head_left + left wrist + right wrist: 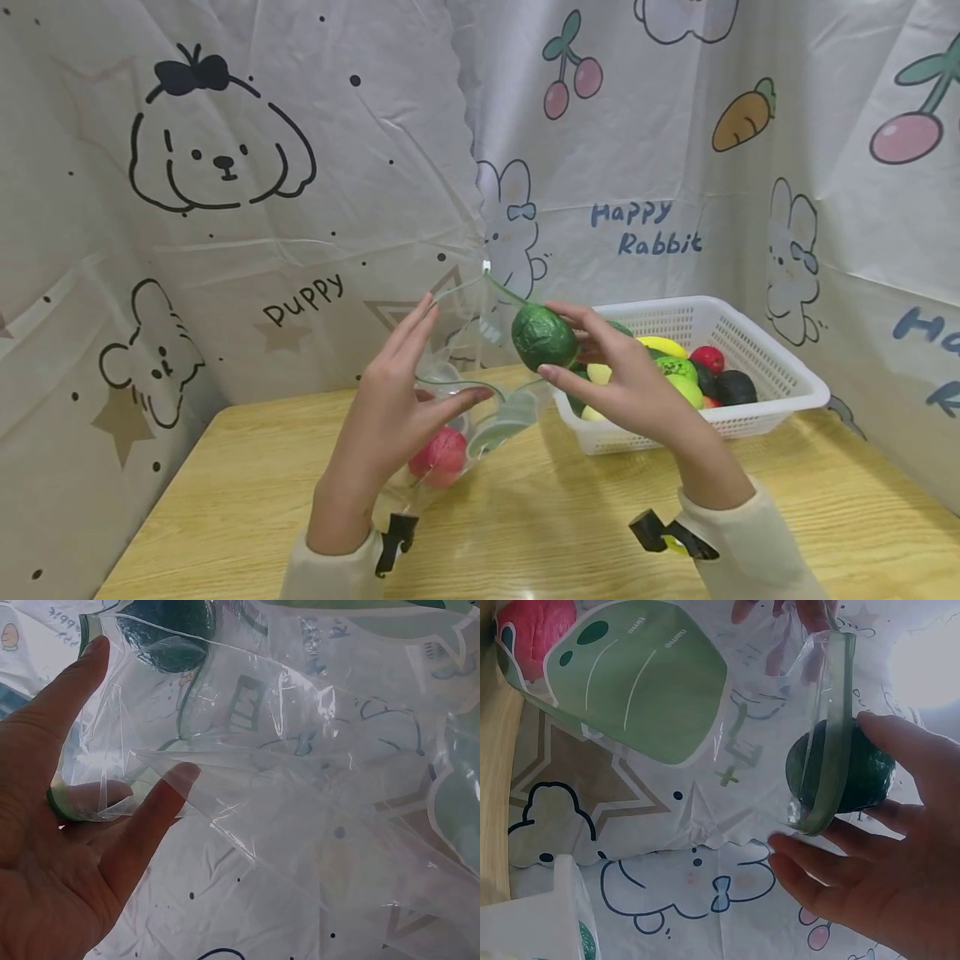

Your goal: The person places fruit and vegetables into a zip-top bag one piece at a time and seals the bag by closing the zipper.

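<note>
My left hand [390, 392] holds the mouth of a clear plastic bag [285, 795] apart, its thumb and fingers spread along the green-edged rim. Low in the bag lies a pinkish-red round fruit [442, 454]; a green printed label panel [641, 682] shows on its wall. Between the thumb and fingers of my right hand [622, 371] is a dark green wrinkled round fruit [543, 337]. It is right at the bag's opening; in the right wrist view the rim strip [840, 735] crosses in front of it.
On the right of the wooden table [570, 533] stands a white perforated basket [795, 387]. Inside are a yellow fruit [663, 346], a red one [707, 359], a black one [735, 387] and several green ones. A printed cloth [315, 242] hangs behind and at the sides.
</note>
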A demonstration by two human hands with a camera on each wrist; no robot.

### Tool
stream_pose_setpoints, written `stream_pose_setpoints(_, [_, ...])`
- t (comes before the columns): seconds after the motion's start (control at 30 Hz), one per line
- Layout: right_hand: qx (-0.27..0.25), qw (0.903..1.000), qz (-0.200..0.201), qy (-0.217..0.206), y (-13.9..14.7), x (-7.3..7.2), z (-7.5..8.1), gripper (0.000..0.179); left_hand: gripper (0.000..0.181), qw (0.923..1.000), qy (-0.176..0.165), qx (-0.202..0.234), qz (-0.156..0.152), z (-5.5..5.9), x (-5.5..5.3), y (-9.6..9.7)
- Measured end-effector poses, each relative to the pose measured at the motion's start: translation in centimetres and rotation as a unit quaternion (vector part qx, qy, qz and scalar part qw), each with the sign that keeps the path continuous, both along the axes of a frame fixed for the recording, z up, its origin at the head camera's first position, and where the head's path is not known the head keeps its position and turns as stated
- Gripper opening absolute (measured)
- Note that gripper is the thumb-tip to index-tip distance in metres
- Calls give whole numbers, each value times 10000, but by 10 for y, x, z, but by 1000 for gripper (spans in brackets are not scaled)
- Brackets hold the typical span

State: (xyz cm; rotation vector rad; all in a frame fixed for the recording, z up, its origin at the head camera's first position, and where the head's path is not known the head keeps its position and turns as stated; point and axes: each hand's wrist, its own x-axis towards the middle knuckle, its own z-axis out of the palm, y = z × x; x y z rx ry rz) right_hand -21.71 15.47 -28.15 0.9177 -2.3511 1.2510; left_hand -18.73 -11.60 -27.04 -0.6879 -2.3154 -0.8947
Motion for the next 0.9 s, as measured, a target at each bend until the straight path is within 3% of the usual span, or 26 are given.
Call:
stream_pose_setpoints(0.2, [114, 9999, -4, -48, -1, 0, -1, 65, 103, 10000, -7, -18, 7, 1, 0, 0])
stream_pose_setpoints(0.6, [374, 9980, -497, 149, -5, 10, 6, 67, 107, 9999, -96, 86, 13, 3, 3, 0])
stream_pose_setpoints(0.9, [438, 9975, -545, 132, -5, 10, 5, 68, 107, 10000, -39, 65, -17, 3, 4, -1])
